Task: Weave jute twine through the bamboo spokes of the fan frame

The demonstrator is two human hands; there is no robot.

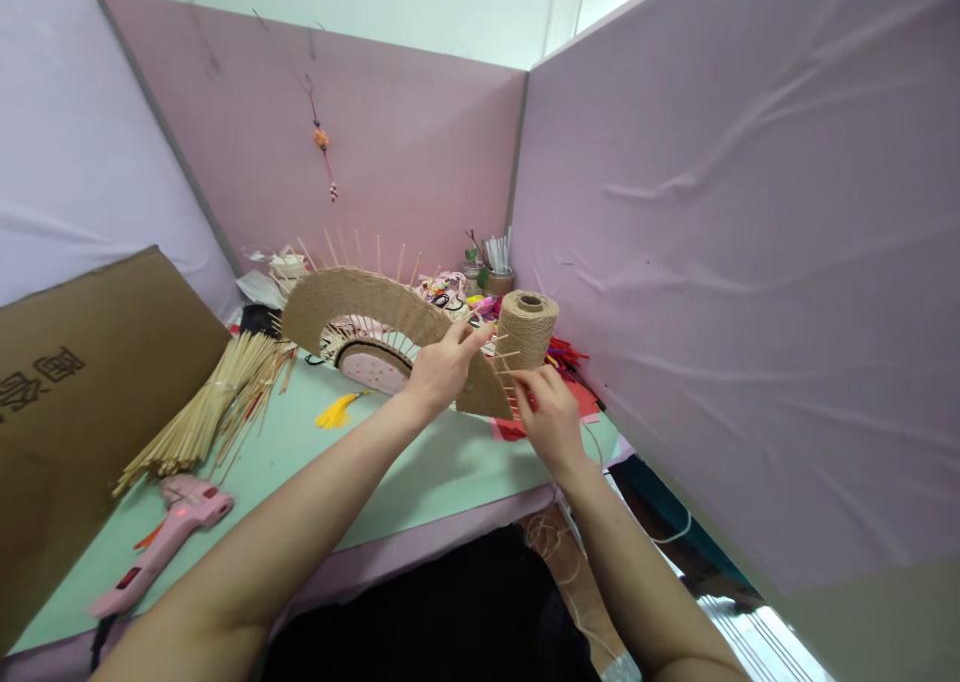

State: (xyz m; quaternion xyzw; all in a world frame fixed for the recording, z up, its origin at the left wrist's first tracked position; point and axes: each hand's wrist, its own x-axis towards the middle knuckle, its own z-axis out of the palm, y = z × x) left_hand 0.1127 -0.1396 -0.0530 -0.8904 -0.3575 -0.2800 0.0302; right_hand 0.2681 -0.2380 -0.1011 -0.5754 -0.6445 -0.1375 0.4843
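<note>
A fan-shaped piece woven from jute twine over thin bamboo sticks [360,302] stands upright above the green table [420,472]. My left hand [444,364] grips its right part, fingers closed round the woven band. My right hand [550,412] pinches the stick ends at the fan's lower right corner, fingers closed. A spool of jute twine [527,328] stands just behind my right hand. A pink, dotted half-round base [373,364] lies under the fan.
A bundle of bamboo sticks [208,407] lies at the left, with a pink glue gun [169,537] nearer me. A brown cardboard sheet [82,382] leans at the far left. A yellow tassel [337,410], craft clutter and a pen cup [496,274] sit at the back. Pink partition walls enclose the table.
</note>
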